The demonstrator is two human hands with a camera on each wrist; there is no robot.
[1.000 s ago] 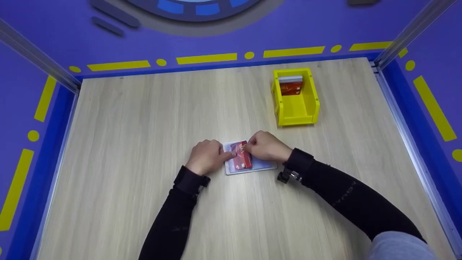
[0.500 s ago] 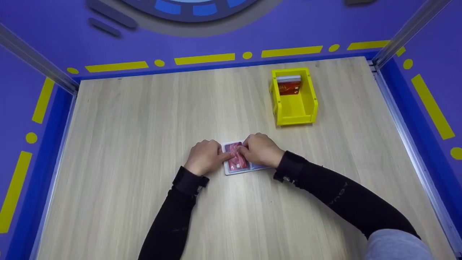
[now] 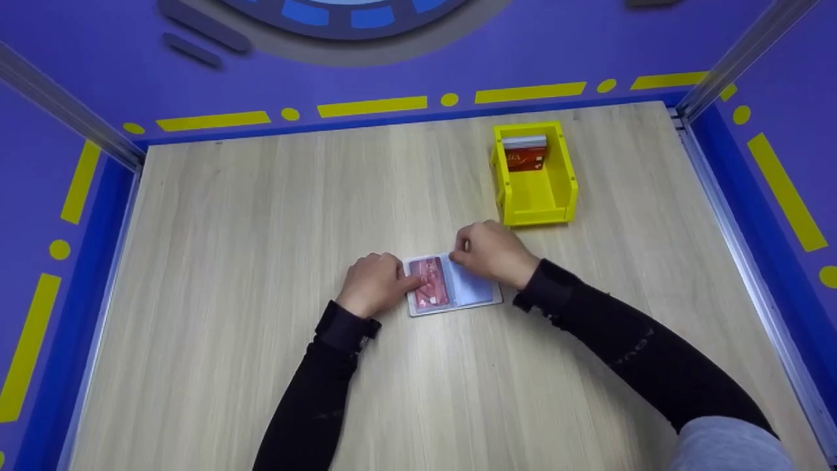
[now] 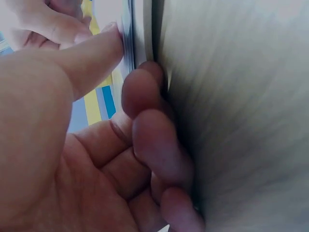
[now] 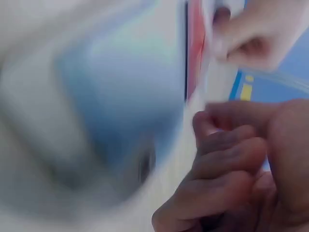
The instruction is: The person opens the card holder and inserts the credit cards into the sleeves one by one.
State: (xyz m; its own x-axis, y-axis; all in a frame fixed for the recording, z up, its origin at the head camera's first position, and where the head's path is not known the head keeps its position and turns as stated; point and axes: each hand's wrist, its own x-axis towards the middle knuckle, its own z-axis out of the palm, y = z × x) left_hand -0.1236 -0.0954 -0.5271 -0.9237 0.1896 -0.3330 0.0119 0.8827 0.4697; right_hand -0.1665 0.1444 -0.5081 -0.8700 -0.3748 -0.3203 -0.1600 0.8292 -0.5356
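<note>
A small card holder (image 3: pixel 474 294) lies spread on the table, with clear sleeves on both sides of its fold. Its left sleeve contains a red card (image 3: pixel 426 297); the right side looks pale blue. My left hand (image 3: pixel 374 281) grips the holder's left edge, thumb on top over the card and fingers curled beneath, as the left wrist view (image 4: pixel 154 130) also shows. At the top of the fold is my right hand (image 3: pixel 494 252), fingers curled and thumb meeting the index finger. In the blurred right wrist view, nothing shows between those fingertips (image 5: pixel 205 121).
Behind the right hand stands a yellow bin (image 3: pixel 537 216) with a stack of cards (image 3: pixel 525 157) upright at its back, a red one in front. Blue-purple panels (image 3: pixel 366 85) with yellow marks enclose the wooden table (image 3: pixel 261 216) at the back and sides.
The red card has slid left, fully into the left sleeve. My right hand has left the card and moved up and right to the holder's top. My left hand has stayed put.
</note>
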